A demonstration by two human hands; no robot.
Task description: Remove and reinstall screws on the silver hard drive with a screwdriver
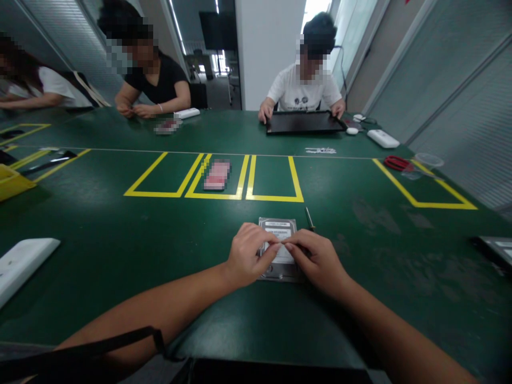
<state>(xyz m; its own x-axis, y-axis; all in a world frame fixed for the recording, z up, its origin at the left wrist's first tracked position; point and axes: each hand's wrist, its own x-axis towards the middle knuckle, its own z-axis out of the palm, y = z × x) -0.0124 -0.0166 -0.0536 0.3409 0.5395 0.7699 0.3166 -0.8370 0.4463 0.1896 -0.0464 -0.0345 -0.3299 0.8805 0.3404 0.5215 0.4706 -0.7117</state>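
Observation:
A silver hard drive (278,226) with a white label lies on the green table, partly covered by my hands. My left hand (253,252) is closed in a pinch above its left side. From the other side, my right hand (318,258) pinches too, and the fingertips of both hands meet over the label. Whatever is between them is too small to make out. A screwdriver (309,217) shows its thin metal shaft and gold collar just beyond my right hand; its handle is hidden there, and I cannot tell whether the hand grips it.
Yellow tape outlines (276,199) mark the table ahead, one around a pink phone (217,175). A white device (26,264) lies at left, a dark-edged object (494,250) at right. Across the table a person (306,85) holds a black panel (306,122); other people sit left.

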